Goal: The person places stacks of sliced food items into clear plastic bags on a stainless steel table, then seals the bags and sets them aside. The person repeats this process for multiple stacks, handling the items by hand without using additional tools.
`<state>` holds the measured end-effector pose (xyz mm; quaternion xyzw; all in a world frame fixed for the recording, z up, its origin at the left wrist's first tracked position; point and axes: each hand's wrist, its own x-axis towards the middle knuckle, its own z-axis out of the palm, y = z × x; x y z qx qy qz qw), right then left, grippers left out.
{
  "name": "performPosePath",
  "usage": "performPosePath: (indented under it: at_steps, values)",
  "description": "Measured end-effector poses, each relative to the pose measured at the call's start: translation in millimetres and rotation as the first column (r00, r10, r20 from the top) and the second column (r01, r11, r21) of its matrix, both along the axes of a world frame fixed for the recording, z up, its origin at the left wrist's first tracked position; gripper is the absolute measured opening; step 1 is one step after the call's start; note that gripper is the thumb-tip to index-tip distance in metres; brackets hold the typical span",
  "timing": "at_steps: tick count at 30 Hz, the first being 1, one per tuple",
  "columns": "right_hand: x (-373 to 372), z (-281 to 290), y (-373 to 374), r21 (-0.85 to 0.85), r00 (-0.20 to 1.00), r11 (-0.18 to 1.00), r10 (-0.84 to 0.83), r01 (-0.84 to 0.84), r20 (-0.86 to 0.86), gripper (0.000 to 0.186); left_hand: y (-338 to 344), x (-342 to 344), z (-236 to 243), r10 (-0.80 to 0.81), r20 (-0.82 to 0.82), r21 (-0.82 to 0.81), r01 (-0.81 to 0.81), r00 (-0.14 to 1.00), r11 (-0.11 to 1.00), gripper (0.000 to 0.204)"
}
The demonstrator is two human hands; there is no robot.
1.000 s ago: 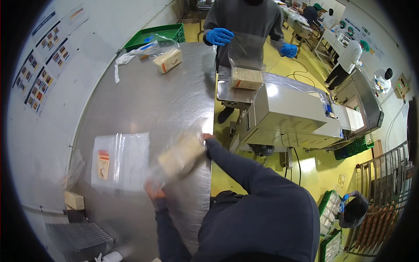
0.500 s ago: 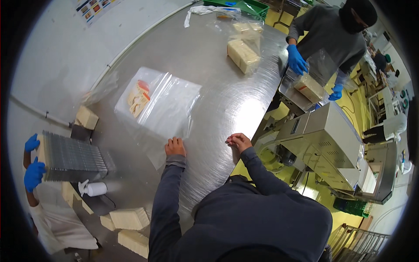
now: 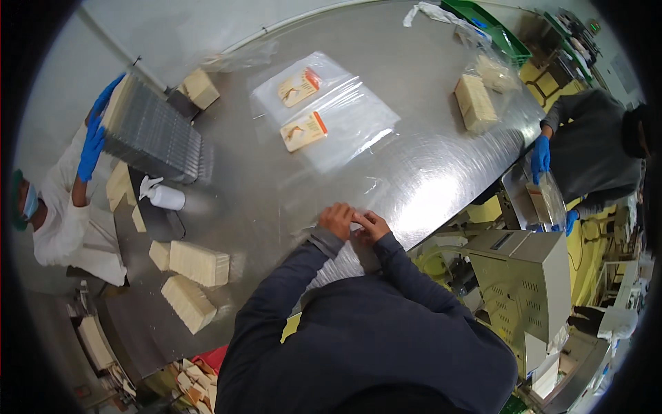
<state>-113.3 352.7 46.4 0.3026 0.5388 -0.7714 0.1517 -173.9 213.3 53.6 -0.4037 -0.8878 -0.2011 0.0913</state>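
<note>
My left hand (image 3: 336,219) and my right hand (image 3: 369,224) are close together over the steel table (image 3: 248,193), fingers curled on what looks like a clear plastic bag (image 3: 358,214); its outline is faint. Just beyond them lie flat clear bags (image 3: 358,124) with two printed cream-and-red labels (image 3: 303,131) on top. Farther right, a bagged block of pale thin slices (image 3: 474,103) rests beside more crumpled plastic.
A gloved co-worker (image 3: 89,155) grips a grey slotted stack (image 3: 152,131) at left, near a spray bottle (image 3: 165,196) and loose pale blocks (image 3: 198,263). Another co-worker (image 3: 589,152) handles a bagged block at the steel machine (image 3: 517,290). A green crate (image 3: 510,48) sits behind.
My hands have released the bagged block, which now rests at the table's back right, and have come together. The view has turned; the left co-worker has raised the grey stack's end.
</note>
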Motion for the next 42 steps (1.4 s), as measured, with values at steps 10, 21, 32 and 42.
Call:
performPosePath:
  at_steps: [10, 21, 32, 42]
  values:
    - [1.1, -40.1, 3.1, 0.382, 0.989, 0.914, -0.107, 0.137, -0.099, 0.019, -38.6, 50.4, -12.9, 0.167, 0.153, 0.072, -0.179, 0.974, 0.981, 0.006]
    - [14.7, -41.8, 17.3, 0.327, 0.989, 0.944, 0.004, 0.045, -0.146, 0.022, -18.8, 30.9, -26.9, 0.253, 0.549, -0.049, -0.272, 0.796, 0.961, 0.045]
    - [54.0, 15.4, 45.2, 0.031, 0.947, 0.954, 0.293, -0.299, 0.132, 0.037, -34.4, -22.4, 53.7, 0.585, 0.233, 0.453, -0.619, 0.777, 0.642, 0.021]
    - [-26.2, 57.9, -51.6, 0.616, 0.6, 0.749, 0.615, -0.243, -0.511, 0.046, 67.2, 87.9, 104.2, 0.722, 0.075, 0.722, -0.536, 0.688, 0.436, 0.021]
